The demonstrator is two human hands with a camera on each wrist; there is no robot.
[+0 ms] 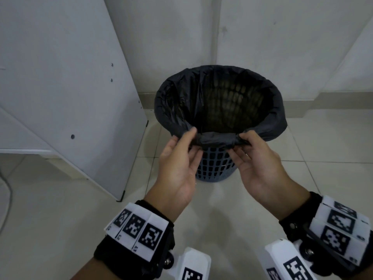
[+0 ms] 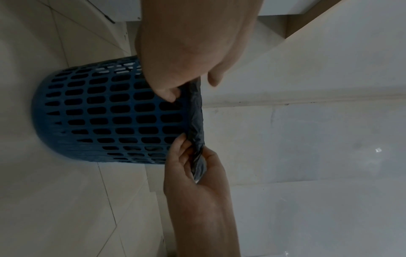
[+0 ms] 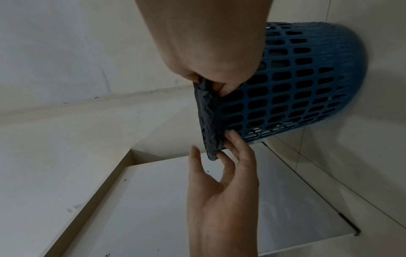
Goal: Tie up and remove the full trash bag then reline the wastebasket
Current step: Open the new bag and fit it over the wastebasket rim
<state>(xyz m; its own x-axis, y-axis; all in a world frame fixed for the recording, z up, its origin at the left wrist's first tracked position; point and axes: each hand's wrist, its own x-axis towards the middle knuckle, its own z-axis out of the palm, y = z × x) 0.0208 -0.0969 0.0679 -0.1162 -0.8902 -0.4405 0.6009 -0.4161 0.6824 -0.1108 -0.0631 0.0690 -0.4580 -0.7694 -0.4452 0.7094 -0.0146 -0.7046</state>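
Note:
A blue perforated wastebasket (image 1: pixel 216 168) stands on the tiled floor by the wall. A black trash bag (image 1: pixel 161 106) lines it, its edge folded over the rim, and I see no trash inside. Both hands are at the near rim. My right hand (image 1: pixel 238 144) pinches the folded bag edge (image 3: pixel 207 113), thumb on top and fingers beneath. My left hand (image 1: pixel 194 141) has its fingers (image 3: pixel 220 154) touching the underside of the edge, with the thumb (image 3: pixel 194 153) held slightly off it. The left wrist view shows the basket wall (image 2: pixel 110 113) and bag edge (image 2: pixel 195 118) between the hands.
A white cabinet panel (image 1: pixel 70 77) leans close on the basket's left. The wall (image 1: pixel 262 37) and its baseboard (image 1: pixel 333 98) run behind. Pale floor tiles (image 1: pixel 312 168) lie to the right and in front. A cable (image 1: pixel 8 188) runs along the far left edge.

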